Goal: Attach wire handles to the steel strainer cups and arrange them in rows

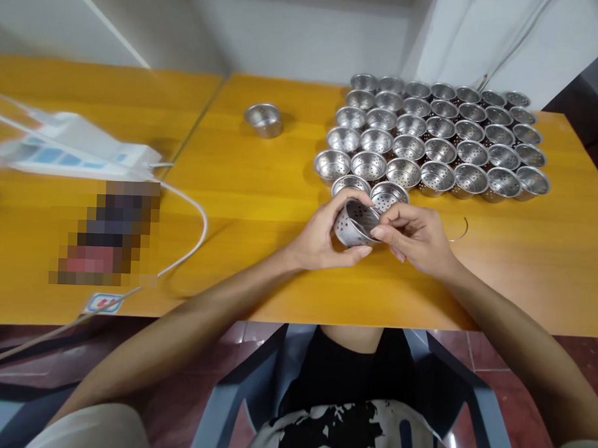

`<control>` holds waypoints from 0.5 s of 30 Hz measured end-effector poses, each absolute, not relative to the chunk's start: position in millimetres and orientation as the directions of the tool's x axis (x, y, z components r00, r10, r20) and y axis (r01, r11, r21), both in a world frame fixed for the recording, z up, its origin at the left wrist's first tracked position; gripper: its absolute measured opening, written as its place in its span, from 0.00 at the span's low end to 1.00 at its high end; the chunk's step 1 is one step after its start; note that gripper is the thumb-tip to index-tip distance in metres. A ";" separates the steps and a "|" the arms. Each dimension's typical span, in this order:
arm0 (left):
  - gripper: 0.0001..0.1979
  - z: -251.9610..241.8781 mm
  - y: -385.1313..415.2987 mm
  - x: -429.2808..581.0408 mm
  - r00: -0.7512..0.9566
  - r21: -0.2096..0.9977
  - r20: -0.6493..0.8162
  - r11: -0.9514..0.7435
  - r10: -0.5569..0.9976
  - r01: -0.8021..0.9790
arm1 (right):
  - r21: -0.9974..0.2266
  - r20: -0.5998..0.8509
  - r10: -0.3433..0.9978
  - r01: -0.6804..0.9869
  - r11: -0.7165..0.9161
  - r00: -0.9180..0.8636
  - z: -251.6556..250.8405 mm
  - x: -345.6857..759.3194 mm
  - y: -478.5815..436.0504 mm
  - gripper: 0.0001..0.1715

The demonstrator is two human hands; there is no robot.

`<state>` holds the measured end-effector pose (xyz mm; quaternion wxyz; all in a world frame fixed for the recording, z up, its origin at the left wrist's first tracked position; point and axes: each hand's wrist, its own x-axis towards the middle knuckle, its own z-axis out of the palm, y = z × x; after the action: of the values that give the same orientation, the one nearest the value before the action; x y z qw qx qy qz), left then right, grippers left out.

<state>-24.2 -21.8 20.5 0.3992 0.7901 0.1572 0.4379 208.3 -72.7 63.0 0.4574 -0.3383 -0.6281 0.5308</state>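
Note:
My left hand [325, 235] is wrapped round a small perforated metal cup [352, 231], tilted with its mouth towards the right. At the cup's right rim, my right hand [413, 238] is closed in a pinch; whatever lies between thumb and fingers is hidden. Just right of that hand, a thin curved wire [466, 226] shows against the table. Directly behind the held cup stand two more perforated cups, one [352, 184] partly behind my left fingers and the other [389, 196] beyond my right fingertips.
Rows of upright perforated cups [438, 176] fill the table's back right. A single metal cup [264, 121] stands apart, left of them. On the left lie a white power strip [86, 151], a white cable [203, 227] and a pixelated object [107, 233]. A wall rises behind the table [277, 295].

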 end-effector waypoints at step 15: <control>0.34 16.6 -19.3 -23.7 0.529 0.763 0.566 -0.645 0.632 -0.045 | -0.981 0.192 0.941 -0.057 0.183 -0.278 56.5 198.7 -72.9 0.33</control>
<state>-23.7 -19.3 16.6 0.3778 0.7885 0.1862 0.4482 198.7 -72.9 56.5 0.4766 -0.3660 -0.6038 0.5238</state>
